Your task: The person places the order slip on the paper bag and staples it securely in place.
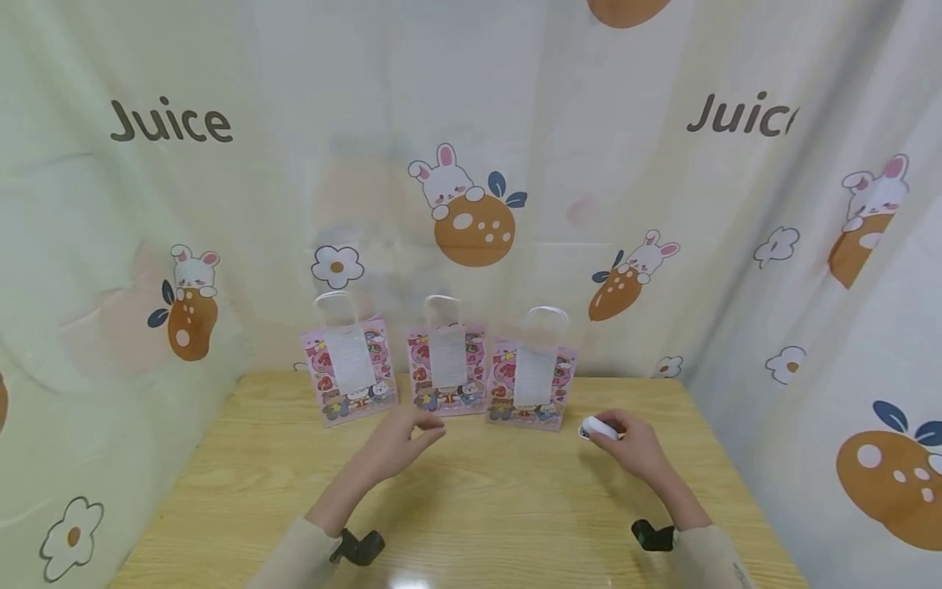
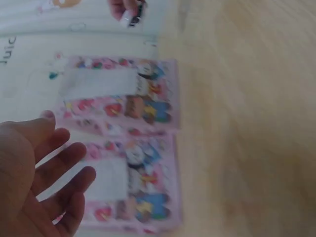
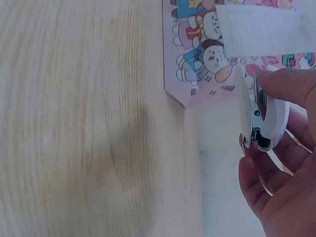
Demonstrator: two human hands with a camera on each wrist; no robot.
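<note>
My right hand (image 1: pixel 636 443) holds a small white stapler (image 1: pixel 602 429) above the table's right part, beside the right-hand bag. In the right wrist view, thumb and fingers grip the stapler (image 3: pixel 275 118), with its metal parts showing. Three pink cartoon-printed paper bags stand in a row: a left bag (image 1: pixel 322 384), a middle bag (image 1: pixel 421 368) and a right bag (image 1: pixel 504 380). Each has a white handle loop and a white paper strip on its front. My left hand (image 1: pixel 395 443) hovers in front of the left and middle bags, its fingers loosely bent around nothing.
The bags stand near the back of a light wooden table (image 1: pixel 478 507). Behind it and at both sides hangs a pale curtain (image 1: pixel 471 98) printed with rabbits, fruit and flowers. A dark wrist camera (image 1: pixel 361 546) sits by the left sleeve, another camera (image 1: pixel 653 536) by the right.
</note>
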